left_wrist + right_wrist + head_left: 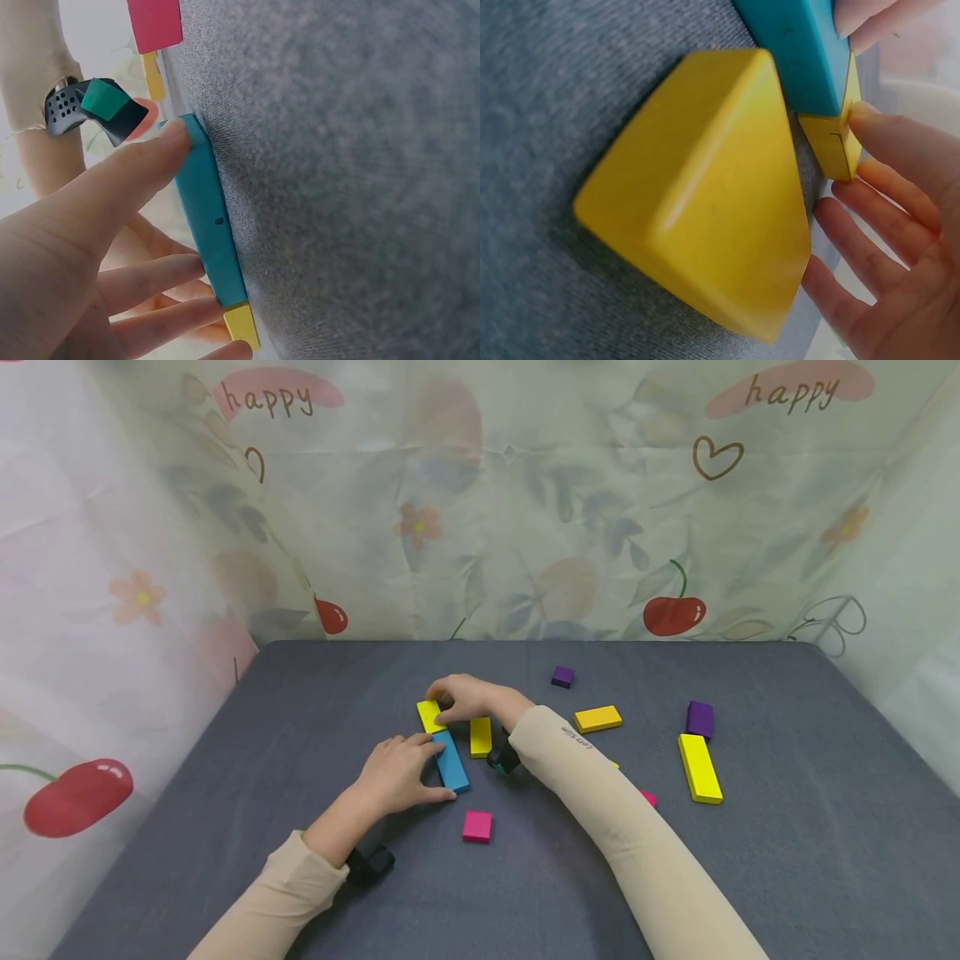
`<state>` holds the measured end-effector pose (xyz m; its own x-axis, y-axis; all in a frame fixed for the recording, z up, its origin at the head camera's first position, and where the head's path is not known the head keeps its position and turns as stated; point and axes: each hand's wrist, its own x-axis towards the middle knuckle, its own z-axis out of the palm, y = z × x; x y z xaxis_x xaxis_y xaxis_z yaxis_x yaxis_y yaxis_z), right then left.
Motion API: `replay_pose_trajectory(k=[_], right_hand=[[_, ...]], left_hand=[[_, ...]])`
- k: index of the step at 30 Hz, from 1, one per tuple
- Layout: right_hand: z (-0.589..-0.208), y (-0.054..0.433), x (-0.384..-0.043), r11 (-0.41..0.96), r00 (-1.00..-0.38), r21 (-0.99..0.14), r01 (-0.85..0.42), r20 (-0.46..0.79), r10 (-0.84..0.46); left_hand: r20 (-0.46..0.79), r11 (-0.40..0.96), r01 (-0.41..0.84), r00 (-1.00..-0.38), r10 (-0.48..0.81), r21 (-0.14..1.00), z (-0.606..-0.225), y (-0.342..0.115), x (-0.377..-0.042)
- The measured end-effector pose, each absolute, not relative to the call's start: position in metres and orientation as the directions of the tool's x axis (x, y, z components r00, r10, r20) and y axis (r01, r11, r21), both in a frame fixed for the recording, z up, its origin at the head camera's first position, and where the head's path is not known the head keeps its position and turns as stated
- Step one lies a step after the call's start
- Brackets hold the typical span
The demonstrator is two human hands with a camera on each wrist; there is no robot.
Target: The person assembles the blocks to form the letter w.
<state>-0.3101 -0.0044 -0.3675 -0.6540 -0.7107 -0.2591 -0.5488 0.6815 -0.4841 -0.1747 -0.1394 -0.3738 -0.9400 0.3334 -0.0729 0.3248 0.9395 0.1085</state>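
Observation:
A long blue block [452,766] lies on the dark cloth, end to end with a yellow block [428,713] on its far side. My left hand [397,772] holds the blue block, thumb at the near end and fingertips along its side toward the far end. With thumb and fingertips, my right hand [471,697] grips the yellow block beyond it. In the right wrist view that yellow block [829,142] meets the end of the blue block [802,60]. Another yellow block [480,739] lies just right of the blue one, under my right wrist.
A pink block [477,827] sits nearer me. To the right lie an orange-yellow block [597,719], a small purple block [563,677], and a long yellow block [701,768] against a purple block [701,719]. My right sleeve partly covers another pink block [649,797].

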Motion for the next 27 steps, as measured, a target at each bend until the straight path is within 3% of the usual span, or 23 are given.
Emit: replay_pose_trajectory(k=[27], right_hand=[[-0.3684, -0.0031, -0.3083, 0.694, -0.663, -0.479, -0.538, -0.268, -0.699]], left_hand=[[-0.05, 0.932, 0.34, -0.936, 0.349, 0.128, -0.3737, -0.1399, -0.1749]])
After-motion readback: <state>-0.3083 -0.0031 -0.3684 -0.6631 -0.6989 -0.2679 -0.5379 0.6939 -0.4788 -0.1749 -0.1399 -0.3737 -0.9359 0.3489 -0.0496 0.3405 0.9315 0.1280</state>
